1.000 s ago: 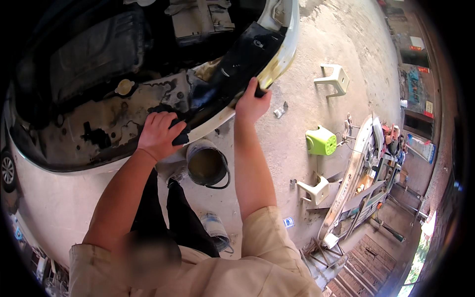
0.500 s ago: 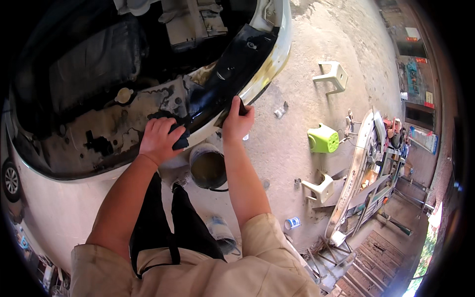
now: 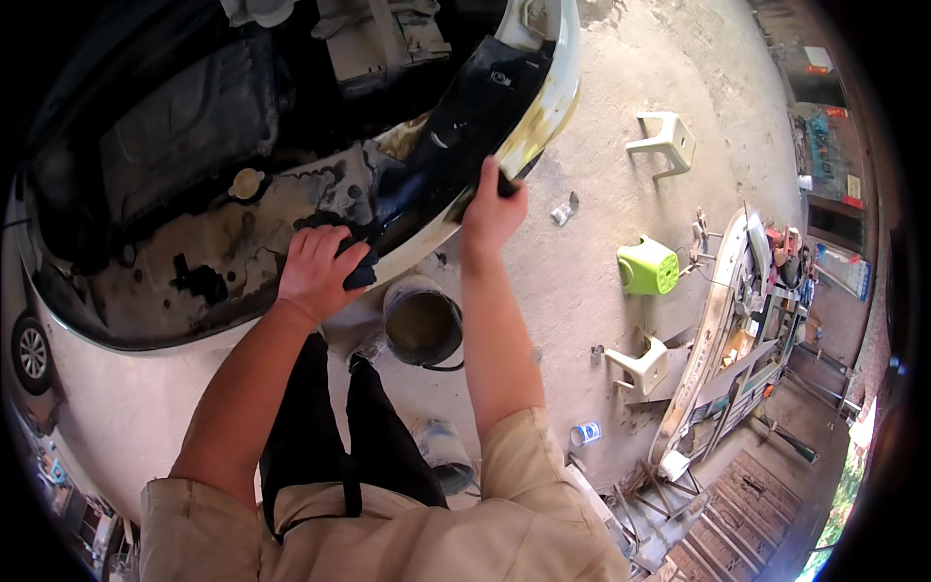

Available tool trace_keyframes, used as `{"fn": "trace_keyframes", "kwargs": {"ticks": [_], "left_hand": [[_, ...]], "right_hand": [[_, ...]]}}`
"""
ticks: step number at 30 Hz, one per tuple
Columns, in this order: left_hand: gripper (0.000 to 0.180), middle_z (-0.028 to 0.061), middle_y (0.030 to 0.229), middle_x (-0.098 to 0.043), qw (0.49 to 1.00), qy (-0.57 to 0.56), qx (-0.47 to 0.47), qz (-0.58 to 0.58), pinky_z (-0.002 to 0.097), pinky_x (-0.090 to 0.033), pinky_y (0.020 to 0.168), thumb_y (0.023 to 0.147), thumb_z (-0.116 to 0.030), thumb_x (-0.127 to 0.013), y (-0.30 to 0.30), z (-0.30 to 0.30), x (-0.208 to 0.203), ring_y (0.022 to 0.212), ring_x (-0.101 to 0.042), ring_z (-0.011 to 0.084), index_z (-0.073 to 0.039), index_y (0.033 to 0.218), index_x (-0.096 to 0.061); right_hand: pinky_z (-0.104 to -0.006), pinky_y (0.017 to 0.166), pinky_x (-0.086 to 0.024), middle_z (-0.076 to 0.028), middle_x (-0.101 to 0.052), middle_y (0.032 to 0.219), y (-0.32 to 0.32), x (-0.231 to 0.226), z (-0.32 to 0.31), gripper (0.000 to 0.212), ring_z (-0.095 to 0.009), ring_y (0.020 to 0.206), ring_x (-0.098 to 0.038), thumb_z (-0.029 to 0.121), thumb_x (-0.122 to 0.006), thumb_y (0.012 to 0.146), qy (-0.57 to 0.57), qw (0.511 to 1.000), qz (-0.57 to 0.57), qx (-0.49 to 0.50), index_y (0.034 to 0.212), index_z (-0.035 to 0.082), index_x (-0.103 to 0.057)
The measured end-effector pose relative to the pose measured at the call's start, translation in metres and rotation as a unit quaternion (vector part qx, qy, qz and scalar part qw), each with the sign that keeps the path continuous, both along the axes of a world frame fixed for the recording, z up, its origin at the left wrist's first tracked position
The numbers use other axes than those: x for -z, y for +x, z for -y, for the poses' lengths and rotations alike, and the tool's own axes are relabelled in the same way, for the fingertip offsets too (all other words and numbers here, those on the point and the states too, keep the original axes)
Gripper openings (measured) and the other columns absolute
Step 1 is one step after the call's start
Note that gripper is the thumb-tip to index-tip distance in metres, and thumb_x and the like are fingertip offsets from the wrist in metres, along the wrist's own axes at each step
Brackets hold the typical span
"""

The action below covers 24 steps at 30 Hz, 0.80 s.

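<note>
The front end of a white car stands open before me, its engine bay exposed. My left hand rests on the front edge of the bay, its fingers closed around a dark bunched cloth. Further right, my right hand grips a small flat dark piece, mostly covered by the fingers, so its kind is unclear. That hand is against the car's curved outer edge, beside a yellowish worn patch. A glossy black panel lies along the bay's edge between and beyond my hands.
A bucket of murky liquid stands on the floor below my hands, with a second bucket nearer my legs. To the right are a green stool, two pale stools, a can and a detached bumper among clutter.
My right hand has slid a little away from me and to the right along the car's edge, still gripping the dark piece. My left hand stays nearly in place with the cloth.
</note>
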<state>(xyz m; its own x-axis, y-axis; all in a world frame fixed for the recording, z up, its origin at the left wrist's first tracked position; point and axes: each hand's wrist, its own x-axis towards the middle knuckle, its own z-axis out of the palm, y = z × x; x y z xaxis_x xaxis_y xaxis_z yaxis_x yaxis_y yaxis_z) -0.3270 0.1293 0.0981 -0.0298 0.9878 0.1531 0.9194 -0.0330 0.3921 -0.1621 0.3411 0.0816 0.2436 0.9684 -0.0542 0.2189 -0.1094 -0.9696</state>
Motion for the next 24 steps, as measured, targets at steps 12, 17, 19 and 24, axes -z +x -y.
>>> {"fn": "trace_keyframes", "kwargs": {"ticks": [12, 17, 19, 24], "left_hand": [[0.068, 0.0101, 0.121, -0.056, 0.999, 0.032, 0.008, 0.0, 0.0539, -0.042, 0.097, 0.054, -0.023, -0.089, -0.001, -0.003, 0.002, 0.116, -0.056, 0.036, -0.021, 0.118, -0.066], [0.061, 0.0105, 0.119, -0.057, 0.999, 0.026, 0.005, -0.024, 0.0535, -0.042, 0.096, 0.058, -0.023, -0.086, -0.001, -0.005, 0.003, 0.115, -0.056, 0.0361, -0.021, 0.116, -0.066], [0.059, 0.0105, 0.119, -0.057, 0.999, 0.034, 0.001, -0.038, 0.0534, -0.042, 0.096, 0.059, -0.022, -0.085, -0.001, -0.002, 0.004, 0.114, -0.056, 0.036, -0.02, 0.115, -0.066], [0.056, 0.0099, 0.118, -0.057, 0.999, 0.041, 0.01, -0.034, 0.0529, -0.042, 0.096, 0.059, -0.021, -0.084, -0.001, -0.007, 0.003, 0.112, -0.057, 0.0354, -0.02, 0.113, -0.067]], "right_hand": [[-0.0352, 0.08, -0.054, -0.015, -0.074, 0.097, 0.004, 0.006, -0.042, 0.04, -0.021, 0.087, -0.069, 0.028, -0.081, 0.089, 0.027, 0.998, -0.017, 0.058, 0.104, -0.006, -0.068], [-0.0363, 0.083, -0.054, -0.016, -0.074, 0.097, -0.001, 0.01, -0.031, 0.039, -0.022, 0.089, -0.068, 0.03, -0.082, 0.088, 0.023, 0.997, 0.007, 0.073, 0.101, -0.003, -0.067], [-0.0366, 0.088, -0.053, -0.016, -0.074, 0.102, 0.005, 0.028, 0.001, 0.04, -0.023, 0.094, -0.069, 0.03, -0.084, 0.086, -0.008, 0.999, 0.004, 0.049, 0.104, -0.002, -0.068], [-0.0364, 0.087, -0.054, -0.016, -0.075, 0.103, -0.002, -0.007, -0.067, 0.039, -0.025, 0.094, -0.071, 0.026, -0.081, 0.089, 0.058, 0.995, -0.064, 0.054, 0.112, -0.003, -0.069]]}}
